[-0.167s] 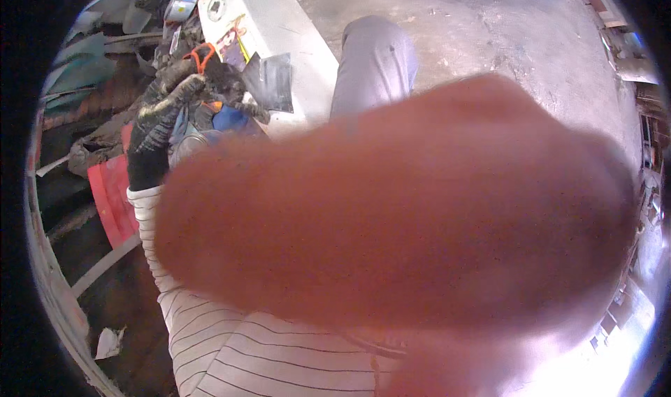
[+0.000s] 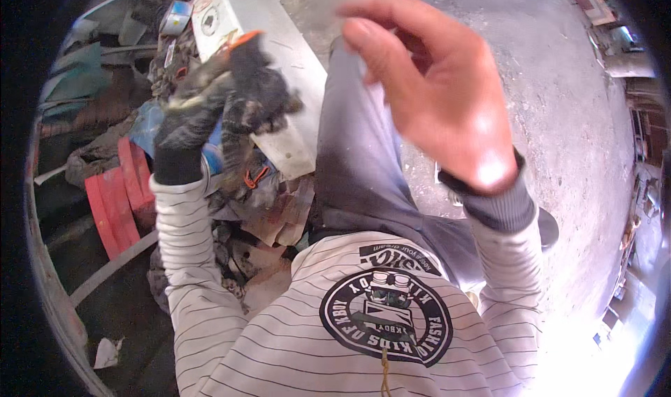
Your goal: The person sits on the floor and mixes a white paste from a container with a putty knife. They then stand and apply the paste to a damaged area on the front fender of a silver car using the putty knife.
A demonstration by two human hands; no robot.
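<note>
Two hands: the gloved left hand [image 2: 194,102] grips a dark glove [image 2: 262,86], blurred, left of the bare right hand [image 2: 447,75], loosely curled, apparently empty. I judge the glove light, limp; best held by its orange edge [image 2: 246,38].

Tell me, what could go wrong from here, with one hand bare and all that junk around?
The gloved left hand seems to hold a dark bundle, blurred here; if its fingers loosened, the bundle might drop among the scraps nearby. The right hand is bare, so it could get scratched or dirty if it reached into those scraps.
</note>
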